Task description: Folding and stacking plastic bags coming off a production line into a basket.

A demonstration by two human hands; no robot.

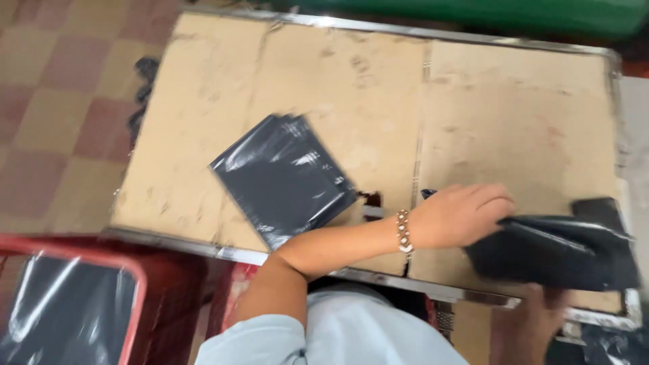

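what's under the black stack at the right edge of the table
The cardboard-covered table lies under the dark folded stack. The left hand presses on its top; the right hand reaches its near edge. Anything beneath is hidden.

black folded packet (554,253) | glossy, lying flat | table's near right corner, under fingers (490,206)
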